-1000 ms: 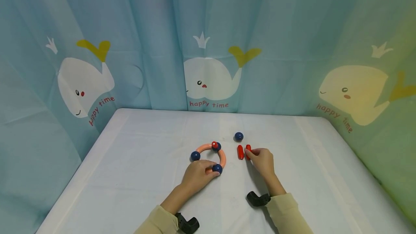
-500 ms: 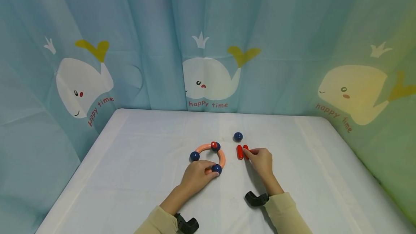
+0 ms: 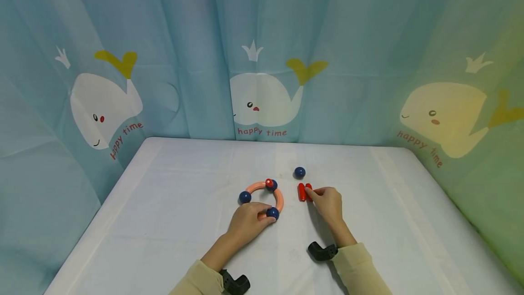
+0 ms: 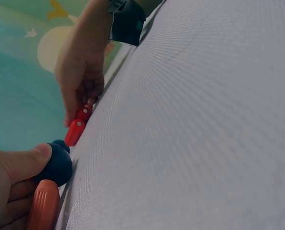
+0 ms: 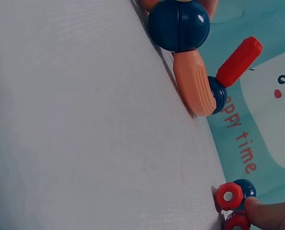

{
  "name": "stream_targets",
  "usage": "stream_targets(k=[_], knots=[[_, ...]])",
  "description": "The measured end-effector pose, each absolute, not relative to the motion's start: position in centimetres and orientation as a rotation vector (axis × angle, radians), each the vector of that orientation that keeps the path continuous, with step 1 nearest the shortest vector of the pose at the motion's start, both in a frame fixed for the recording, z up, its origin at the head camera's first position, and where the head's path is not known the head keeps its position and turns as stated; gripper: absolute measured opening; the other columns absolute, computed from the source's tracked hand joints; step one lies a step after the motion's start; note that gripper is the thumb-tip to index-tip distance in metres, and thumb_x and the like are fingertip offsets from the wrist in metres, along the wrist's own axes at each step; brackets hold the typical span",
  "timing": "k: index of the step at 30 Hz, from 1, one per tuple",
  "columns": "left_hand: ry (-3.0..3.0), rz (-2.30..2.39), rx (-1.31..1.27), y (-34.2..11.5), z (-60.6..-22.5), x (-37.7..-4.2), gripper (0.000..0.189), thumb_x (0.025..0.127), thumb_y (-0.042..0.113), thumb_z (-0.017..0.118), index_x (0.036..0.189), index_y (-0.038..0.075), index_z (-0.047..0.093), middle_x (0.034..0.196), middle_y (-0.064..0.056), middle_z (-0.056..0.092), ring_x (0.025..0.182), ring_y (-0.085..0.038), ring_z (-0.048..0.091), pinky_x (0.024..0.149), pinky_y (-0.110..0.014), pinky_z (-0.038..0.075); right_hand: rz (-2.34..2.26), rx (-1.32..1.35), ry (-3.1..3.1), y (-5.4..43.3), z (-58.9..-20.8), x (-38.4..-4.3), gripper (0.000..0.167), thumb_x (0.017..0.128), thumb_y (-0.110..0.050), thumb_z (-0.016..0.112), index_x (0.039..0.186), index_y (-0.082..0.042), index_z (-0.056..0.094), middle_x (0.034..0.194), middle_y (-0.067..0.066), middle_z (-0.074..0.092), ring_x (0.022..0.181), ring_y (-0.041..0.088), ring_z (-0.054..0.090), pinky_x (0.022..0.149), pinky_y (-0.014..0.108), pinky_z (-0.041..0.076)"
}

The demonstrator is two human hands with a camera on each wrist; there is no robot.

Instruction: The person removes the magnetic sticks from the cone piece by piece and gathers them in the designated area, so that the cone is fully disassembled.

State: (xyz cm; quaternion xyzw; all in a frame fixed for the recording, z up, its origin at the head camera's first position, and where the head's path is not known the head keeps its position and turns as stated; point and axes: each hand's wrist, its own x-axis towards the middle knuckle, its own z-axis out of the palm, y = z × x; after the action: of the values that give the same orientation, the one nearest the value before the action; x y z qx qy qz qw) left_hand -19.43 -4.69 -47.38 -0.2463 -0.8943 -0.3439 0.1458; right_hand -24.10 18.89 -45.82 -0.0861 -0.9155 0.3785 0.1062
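A ring of curved orange rods (image 3: 279,199) and blue balls lies on the table. My left hand (image 3: 245,223) pinches the ring's near blue ball (image 4: 59,165) between thumb and fingers. From the ring's far ball, a red rod (image 5: 239,62) stands up. To the right, my right hand (image 3: 330,203) pinches a second red rod (image 3: 309,186) by its side; it lies alongside another red rod (image 3: 302,192), right up against it in the left wrist view. Both lie lengthwise away from me. My right thumb (image 5: 269,213) shows at the corner of the right wrist view.
A loose blue ball (image 3: 300,172) sits just beyond the two red rods. Another ball (image 3: 245,197) forms the ring's left corner. The white table (image 3: 184,172) ends at a curtain (image 3: 352,104) with whale prints. Each wrist wears a black device (image 3: 322,251).
My right hand has slid its red rod slightly left, narrowing the gap to the other rod. My left hand stays on the ring's ball.
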Motion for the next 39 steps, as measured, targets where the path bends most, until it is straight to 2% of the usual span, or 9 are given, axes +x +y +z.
stream_targets(k=[16, 27, 33, 39], knots=[[-2.579, -0.99, -0.705, -4.7, -47.3, -19.4, 0.028, 0.077, 0.03, 0.074, 0.097, 0.01, 0.072, 0.092, 0.002, 0.069, 0.088, -0.009, 0.062, 0.075, -0.025, 0.048, 1.142, -0.285, -2.658, 18.7, -45.7, -24.0, 0.034, 0.082, -0.027, 0.069, 0.081, 0.006, 0.071, 0.059, 0.004, 0.059, 0.052, 0.017, 0.048, 0.045, 0.026, 0.036], [-2.605, -0.99, -0.714, -4.6, -47.0, -19.3, 0.028, 0.077, 0.031, 0.074, 0.097, 0.012, 0.073, 0.09, 0.003, 0.068, 0.086, -0.008, 0.062, 0.073, -0.025, 0.048, 1.209, -0.307, -2.659, 19.5, -45.4, -23.8, 0.043, 0.09, -0.033, 0.057, 0.086, 0.008, 0.069, 0.065, 0.009, 0.063, 0.059, 0.019, 0.053, 0.05, 0.026, 0.039], [-2.568, -1.045, -0.759, -4.6, -46.6, -19.5, 0.029, 0.079, 0.028, 0.072, 0.1, 0.008, 0.072, 0.094, 0.001, 0.069, 0.087, -0.009, 0.062, 0.074, -0.025, 0.049, 1.181, -0.311, -2.583, 19.8, -45.2, -23.8, 0.039, 0.09, -0.03, 0.057, 0.091, 0.006, 0.069, 0.078, 0.014, 0.065, 0.07, 0.025, 0.055, 0.059, 0.029, 0.043], [-2.535, -1.028, -0.65, -4.8, -45.9, -20.8, 0.032, 0.081, 0.027, 0.071, 0.105, 0.006, 0.07, 0.101, -0.001, 0.068, 0.098, -0.016, 0.061, 0.082, -0.033, 0.048, 1.225, -0.193, -2.539, 19.1, -44.7, -23.9, 0.031, 0.088, -0.024, 0.061, 0.095, 0.005, 0.068, 0.087, 0.016, 0.066, 0.079, 0.027, 0.059, 0.07, 0.036, 0.046]])
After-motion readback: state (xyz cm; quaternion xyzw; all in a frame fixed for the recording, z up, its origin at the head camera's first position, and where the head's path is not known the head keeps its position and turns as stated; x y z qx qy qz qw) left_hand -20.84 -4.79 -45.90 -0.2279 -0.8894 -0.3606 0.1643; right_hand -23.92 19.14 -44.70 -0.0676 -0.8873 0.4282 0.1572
